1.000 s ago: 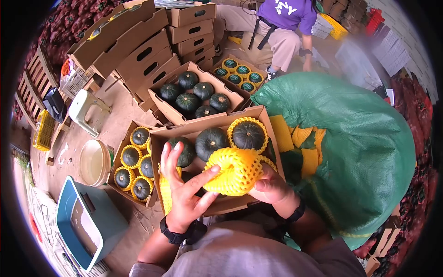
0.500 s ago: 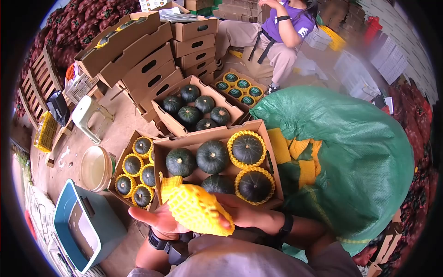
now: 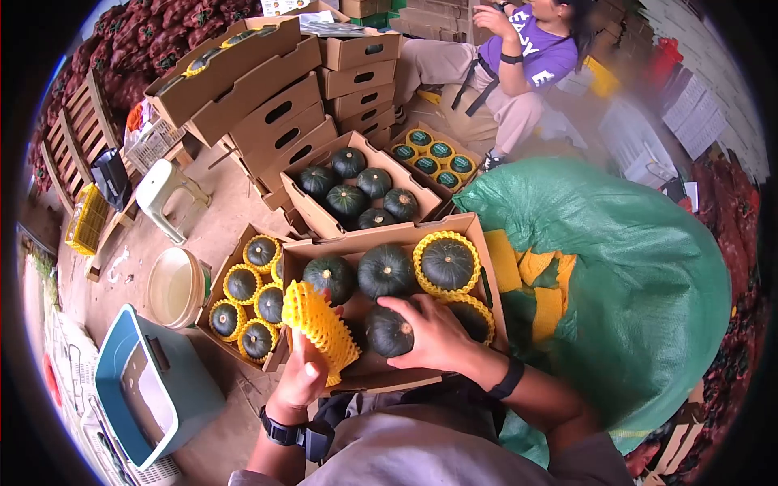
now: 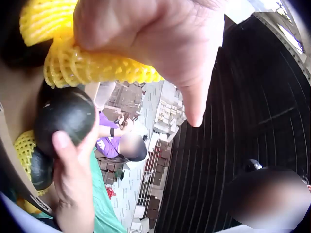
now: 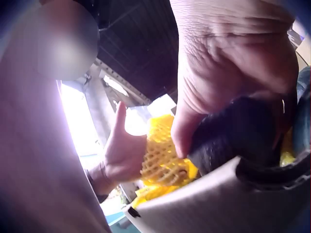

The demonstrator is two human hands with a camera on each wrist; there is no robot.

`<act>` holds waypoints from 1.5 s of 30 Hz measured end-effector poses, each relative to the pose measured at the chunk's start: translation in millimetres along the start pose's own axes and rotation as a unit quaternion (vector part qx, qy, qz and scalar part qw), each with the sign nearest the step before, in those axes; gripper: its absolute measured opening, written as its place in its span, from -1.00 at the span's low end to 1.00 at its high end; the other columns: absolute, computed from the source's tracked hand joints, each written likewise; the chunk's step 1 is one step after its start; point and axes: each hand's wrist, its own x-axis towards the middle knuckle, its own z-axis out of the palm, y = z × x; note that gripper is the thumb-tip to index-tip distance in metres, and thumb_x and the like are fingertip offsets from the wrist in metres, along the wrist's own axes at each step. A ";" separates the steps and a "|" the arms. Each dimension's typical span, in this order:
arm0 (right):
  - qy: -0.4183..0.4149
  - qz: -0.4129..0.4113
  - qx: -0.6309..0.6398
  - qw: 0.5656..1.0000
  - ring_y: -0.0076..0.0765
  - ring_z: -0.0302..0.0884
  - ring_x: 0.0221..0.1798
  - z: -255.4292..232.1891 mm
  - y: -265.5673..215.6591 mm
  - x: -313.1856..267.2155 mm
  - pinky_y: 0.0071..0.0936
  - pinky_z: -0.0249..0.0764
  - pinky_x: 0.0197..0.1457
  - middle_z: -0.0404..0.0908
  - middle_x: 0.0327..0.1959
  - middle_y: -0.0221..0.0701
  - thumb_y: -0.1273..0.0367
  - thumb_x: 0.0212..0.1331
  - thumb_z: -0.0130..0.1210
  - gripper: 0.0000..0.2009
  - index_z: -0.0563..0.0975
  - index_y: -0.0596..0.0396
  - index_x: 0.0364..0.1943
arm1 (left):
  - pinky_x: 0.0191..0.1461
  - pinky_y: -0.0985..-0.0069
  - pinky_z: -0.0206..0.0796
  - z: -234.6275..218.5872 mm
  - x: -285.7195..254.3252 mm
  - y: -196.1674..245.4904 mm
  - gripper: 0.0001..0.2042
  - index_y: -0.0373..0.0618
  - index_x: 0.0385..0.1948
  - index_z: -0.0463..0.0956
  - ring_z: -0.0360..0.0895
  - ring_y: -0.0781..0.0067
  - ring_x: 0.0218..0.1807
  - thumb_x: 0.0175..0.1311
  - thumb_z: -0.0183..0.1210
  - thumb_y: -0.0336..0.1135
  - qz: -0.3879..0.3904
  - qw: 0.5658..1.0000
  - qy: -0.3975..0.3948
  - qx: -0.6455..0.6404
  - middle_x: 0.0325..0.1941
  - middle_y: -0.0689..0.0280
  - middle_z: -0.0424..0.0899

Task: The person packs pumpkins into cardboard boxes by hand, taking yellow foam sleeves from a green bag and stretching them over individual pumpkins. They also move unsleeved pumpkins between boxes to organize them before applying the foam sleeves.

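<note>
A blue tub (image 3: 190, 381) stands at the left, with a bucket (image 3: 172, 287) behind it. Next comes a small box (image 3: 231, 353) of squashes in yellow nets. The left hand (image 3: 298, 381) carries a loose yellow net (image 3: 320, 328) on its fingers, thumb spread away from it. Beside the net, in the large box (image 3: 374, 236), the right hand (image 3: 433, 334) grasps a bare dark squash (image 3: 389, 330). Two bare squashes sit behind it, and two netted ones at the right. Farthest right lies a green sack (image 3: 640, 283).
</note>
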 end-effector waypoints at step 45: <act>0.129 -0.175 0.054 0.975 0.29 -0.09 0.44 -10.4 -42.0 -2.8 -0.10 0.04 0.42 -0.15 0.40 0.15 0.08 -0.15 0.40 0.01 0.06 0.11 0.38 | 0.45 0.22 0.01 48.1 10.6 -6.3 -0.34 -0.08 0.36 0.04 0.18 0.23 0.40 0.36 -0.12 0.14 -0.175 0.955 0.034 -0.238 0.38 0.15 0.22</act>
